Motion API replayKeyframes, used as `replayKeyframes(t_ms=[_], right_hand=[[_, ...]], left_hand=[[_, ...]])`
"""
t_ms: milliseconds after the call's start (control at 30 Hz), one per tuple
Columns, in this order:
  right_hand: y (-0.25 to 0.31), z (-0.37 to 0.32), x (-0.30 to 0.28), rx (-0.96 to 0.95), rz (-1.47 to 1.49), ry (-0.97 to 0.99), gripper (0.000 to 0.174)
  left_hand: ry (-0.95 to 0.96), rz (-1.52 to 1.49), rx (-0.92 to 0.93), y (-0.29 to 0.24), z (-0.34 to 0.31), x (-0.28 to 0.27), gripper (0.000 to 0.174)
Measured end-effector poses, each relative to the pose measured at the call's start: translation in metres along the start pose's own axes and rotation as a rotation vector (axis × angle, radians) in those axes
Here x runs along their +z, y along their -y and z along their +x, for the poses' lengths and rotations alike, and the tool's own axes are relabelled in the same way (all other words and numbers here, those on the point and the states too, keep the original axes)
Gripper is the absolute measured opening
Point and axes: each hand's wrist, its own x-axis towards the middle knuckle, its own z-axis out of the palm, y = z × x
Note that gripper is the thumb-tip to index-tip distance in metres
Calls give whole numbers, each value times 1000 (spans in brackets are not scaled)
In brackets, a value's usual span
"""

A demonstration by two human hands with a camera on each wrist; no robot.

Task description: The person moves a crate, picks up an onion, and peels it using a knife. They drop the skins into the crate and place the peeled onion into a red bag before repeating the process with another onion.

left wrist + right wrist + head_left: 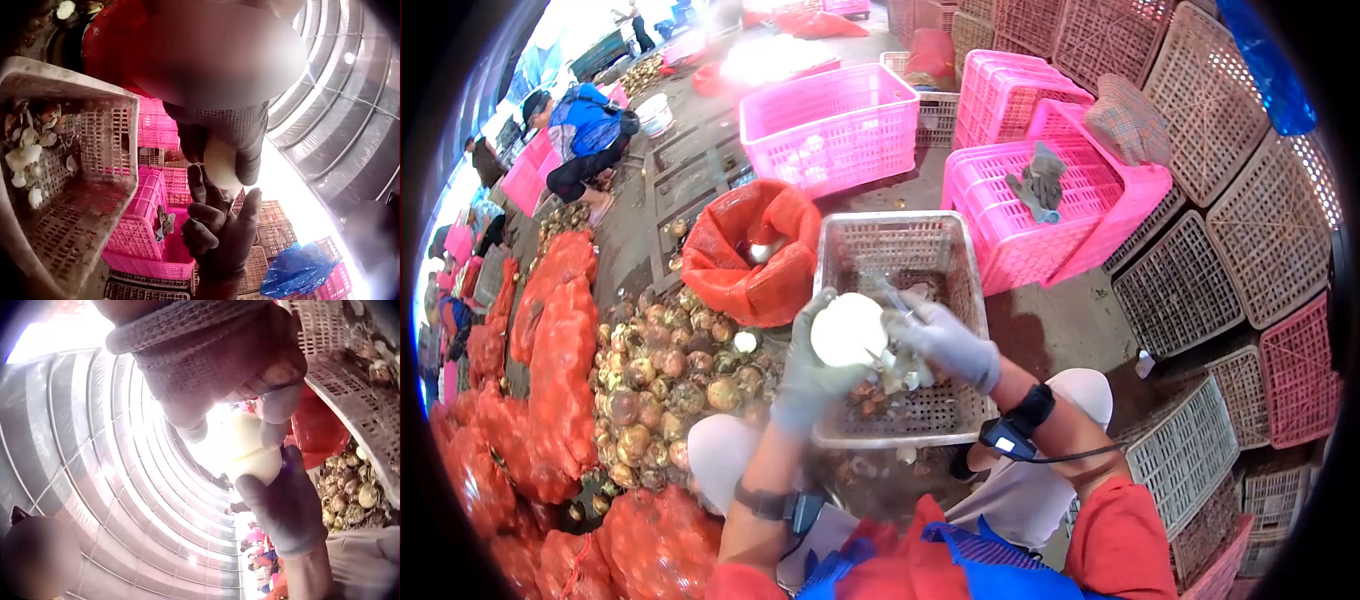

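Note:
A large round peeled white onion [849,330] sits in my gloved left hand [805,365], whose fingers and thumb curl round its side. My gloved right hand [945,342] is close against the onion's right side, gripping what looks like a small thin knife [897,298]; its handle is mostly hidden in the fingers. Loose pale peel [910,372] hangs below the right hand. In the right wrist view both hands meet at the onion [256,456]. Beneath them stands a grey plastic crate [830,428] with scraps of peel [25,153] inside.
Unpeeled onions [645,380] lie heaped at the left, beside full red mesh bags [560,350]. An open red sack [725,270] holds a white onion. Pink crates [830,130] stand ahead, with grey gloves [1040,182] on one. Stacked crates [1180,270] line the right; another person [585,130] crouches far left.

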Motion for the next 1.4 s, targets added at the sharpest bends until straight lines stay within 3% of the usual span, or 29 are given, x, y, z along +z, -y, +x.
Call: replayKeyframes(t_ms=[33,100,200,300,333,367,433,500,567,600,633,700,733,767,800,833,933,1000,1033,1067,1167,1200,1400], right_hand=[[-6,9,12,-91,-29,-2,59],[-10,5,7,89,-40,69,48],[16,0,5,241,47,168,38],[12,0,9,260,233,220,33],[15,-3,5,292,302,274,33],[15,-5,8,300,298,283,33],[15,-3,18,257,614,278,33],[-1,13,7,274,586,381,36],[-36,37,-4,502,258,337,36],[-61,49,1,548,259,217,36],[-50,61,2,586,-26,195,37],[-50,104,17,409,204,60,39],[-27,121,21,160,24,81,39],[-29,157,7,239,180,81,41],[22,149,28,114,64,52,45],[26,164,33,25,67,19,50],[55,145,50,132,-190,10,52],[58,102,71,-135,-330,251,58],[38,93,70,-301,-485,235,72],[42,73,77,-304,-555,233,76],[44,39,79,-311,-644,255,86],[36,33,71,-376,-705,254,90],[30,2,48,-487,-815,147,97]], left_hand=[[52,60,7,2,1,0,97],[90,156,24,4,-1,-2,97],[115,-163,-88,-14,-3,-3,89],[79,-390,-168,-11,-11,-18,92],[28,-97,-188,-26,-11,-10,84],[71,-38,-189,-27,-12,-22,77],[139,-807,-171,-11,-7,-36,79],[42,-884,-144,-16,-10,-41,81],[-38,-966,-111,-17,-12,-55,82],[-110,-931,-126,-8,-12,-66,80],[-180,-897,-147,-5,-11,-73,79],[-268,-815,-153,-13,-10,-77,71],[-312,-770,-189,-7,-11,-83,68],[-359,-723,-228,-4,-14,-89,65],[-442,-707,-256,-8,-16,-87,62],[-448,-704,-256,-8,-18,-89,62],[-385,-777,-286,-4,-14,-89,56],[-308,-736,-286,-9,-15,-84,58],[-224,-681,-290,-10,-17,-82,60],[-115,-739,-290,-8,-17,-81,67],[-75,-754,-336,-17,-25,-49,71],[36,-758,-305,-8,-25,-52,68],[140,-783,-398,-9,-13,-29,66]])
